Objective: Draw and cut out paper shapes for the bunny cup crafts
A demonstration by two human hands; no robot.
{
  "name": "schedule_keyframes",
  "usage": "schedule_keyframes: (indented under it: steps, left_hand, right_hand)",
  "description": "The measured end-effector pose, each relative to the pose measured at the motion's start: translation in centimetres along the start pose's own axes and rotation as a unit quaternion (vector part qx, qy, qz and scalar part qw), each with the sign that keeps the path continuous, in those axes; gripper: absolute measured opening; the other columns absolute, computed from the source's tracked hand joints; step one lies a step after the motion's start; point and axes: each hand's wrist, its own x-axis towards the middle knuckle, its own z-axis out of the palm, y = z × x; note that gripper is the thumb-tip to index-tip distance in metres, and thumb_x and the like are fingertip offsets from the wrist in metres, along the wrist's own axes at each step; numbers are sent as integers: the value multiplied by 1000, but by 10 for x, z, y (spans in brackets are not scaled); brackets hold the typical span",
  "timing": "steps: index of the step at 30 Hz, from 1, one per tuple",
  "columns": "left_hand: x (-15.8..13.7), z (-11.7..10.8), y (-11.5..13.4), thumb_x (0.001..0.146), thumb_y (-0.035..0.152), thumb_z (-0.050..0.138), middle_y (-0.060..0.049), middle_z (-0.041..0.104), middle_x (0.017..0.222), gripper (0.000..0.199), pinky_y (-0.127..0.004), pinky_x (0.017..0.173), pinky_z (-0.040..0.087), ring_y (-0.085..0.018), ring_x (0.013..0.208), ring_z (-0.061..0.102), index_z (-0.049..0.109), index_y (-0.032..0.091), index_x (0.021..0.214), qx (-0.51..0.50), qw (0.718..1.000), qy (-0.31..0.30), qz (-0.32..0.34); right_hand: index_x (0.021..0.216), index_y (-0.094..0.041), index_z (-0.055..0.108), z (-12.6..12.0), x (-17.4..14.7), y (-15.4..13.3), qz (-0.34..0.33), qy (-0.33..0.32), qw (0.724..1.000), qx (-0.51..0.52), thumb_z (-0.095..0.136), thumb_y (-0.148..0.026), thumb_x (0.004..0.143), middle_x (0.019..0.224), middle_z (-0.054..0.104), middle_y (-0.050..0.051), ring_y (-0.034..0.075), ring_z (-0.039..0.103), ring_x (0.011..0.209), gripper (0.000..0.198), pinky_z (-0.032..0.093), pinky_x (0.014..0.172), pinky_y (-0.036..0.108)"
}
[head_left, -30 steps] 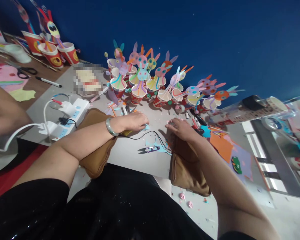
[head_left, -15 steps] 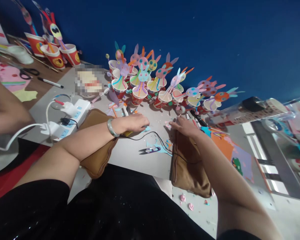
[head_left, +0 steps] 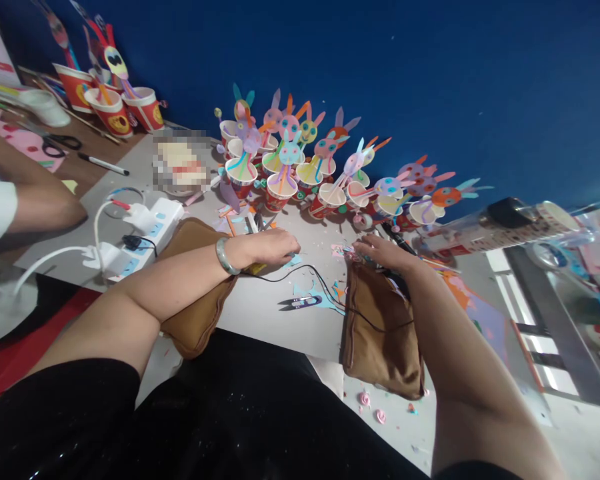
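Observation:
My left hand (head_left: pixel 276 248), with a bangle (head_left: pixel 223 256) at its wrist, rests on the grey tabletop with its fingers curled under. A scrap of light blue paper (head_left: pixel 293 259) shows by the fingertips; what the fingers hold, if anything, is hidden. Across from it, my right hand (head_left: pixel 381 252) reaches down over a small heap of coloured paper scraps (head_left: pixel 347 251), fingers stretched out and touching the heap's edge. Between the hands lie thread snips (head_left: pixel 300 303), cut blue paper (head_left: pixel 325 300) and a black cord (head_left: pixel 305 266). Brown cushions lie under both forearms.
Red paper cups (head_left: pixel 281 195) with paper rabbit heads stand in rows along the blue wall (head_left: pixel 380 60). At left are a power strip (head_left: pixel 163 220), scissors (head_left: pixel 63 143) and another person's arm (head_left: pixel 45 200). A clear bag of stacked cups (head_left: pixel 510 227) lies at right.
My right hand has shifted to the right, uncovering more of the coloured scraps. My left hand stays nearly still. The other person's arm has come further into view.

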Motion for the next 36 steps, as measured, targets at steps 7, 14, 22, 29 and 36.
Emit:
schedule_keyframes:
  steps: [7,14,22,29,36]
  left_hand:
    - [0,-2,1,90,16,52,-9,72,86,19,-28,65,40,-16,75,63,71,15,88,-4,1000,-1,-8]
    - [0,-2,1,89,17,51,-9,72,86,20,-28,64,39,-17,75,63,71,14,88,3,1000,0,-5]
    - [1,0,1,91,20,53,-9,73,87,19,-29,62,36,-18,77,65,71,15,90,-2,1000,-6,-19]
    - [1,0,1,92,19,53,-11,74,93,22,-30,68,42,-20,82,66,73,14,93,17,1000,1,0]
    - [2,-2,1,91,18,53,-11,75,93,22,-30,66,42,-20,81,67,74,14,95,14,1000,-10,-6]
  right_hand:
    - [104,-22,62,6,1,-13,-8,-61,996,66,42,-61,93,107,73,11,28,69,99,45,53,86,38]
    - [85,-22,55,5,1,-26,46,-24,998,22,39,-65,92,87,69,10,26,65,82,46,48,72,35]
    - [112,-20,58,3,-3,-57,-53,-47,996,56,44,-61,93,115,71,13,30,66,106,47,50,90,41]
    - [120,-18,54,19,33,-72,-97,21,995,-19,52,-47,90,135,57,21,35,53,128,42,43,107,47]
    - [98,-21,53,23,49,-74,-80,22,996,-31,50,-55,91,109,63,16,32,61,105,35,49,92,44]
